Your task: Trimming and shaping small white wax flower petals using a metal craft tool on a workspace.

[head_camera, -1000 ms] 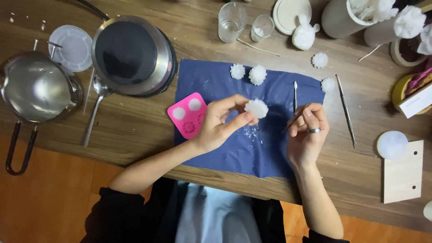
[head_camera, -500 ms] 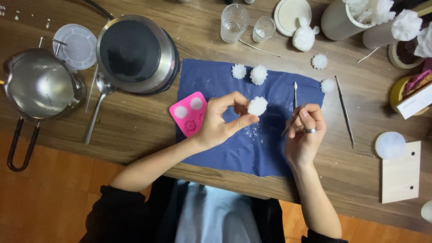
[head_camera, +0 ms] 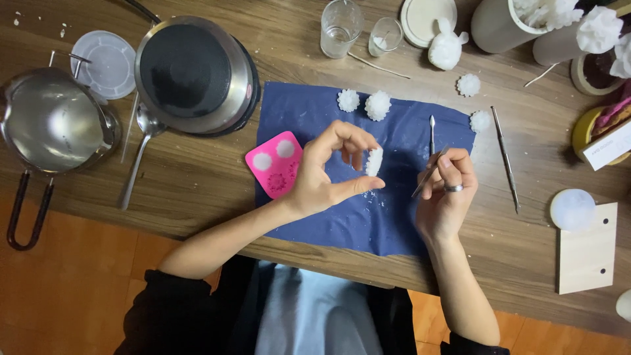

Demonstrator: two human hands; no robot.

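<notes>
Matt blue cloth point(head_camera: 328, 125), glossy metal pot point(head_camera: 52, 121), wooden table point(head_camera: 197, 177)

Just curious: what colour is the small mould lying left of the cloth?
Bright pink mould, seen in the head view.

- The tool point(head_camera: 427, 176) in the right hand point(head_camera: 445, 200): its handle end is hidden inside the fingers, and its tip is too thin to make out.
- The white flower point(head_camera: 374, 161): the left hand point(head_camera: 323, 179) covers its pinched edges; petal detail is too small to tell.
- The pink mould point(head_camera: 275, 163): its right corner lies under the left hand.
- Top right: jars point(head_camera: 503, 25) and a yellow roll point(head_camera: 585, 131) are cut off by the picture's edge.
- Bottom right: a white object point(head_camera: 624, 306) is cropped beyond telling.
- The person's shoulders are cut off at the bottom edge.
</notes>
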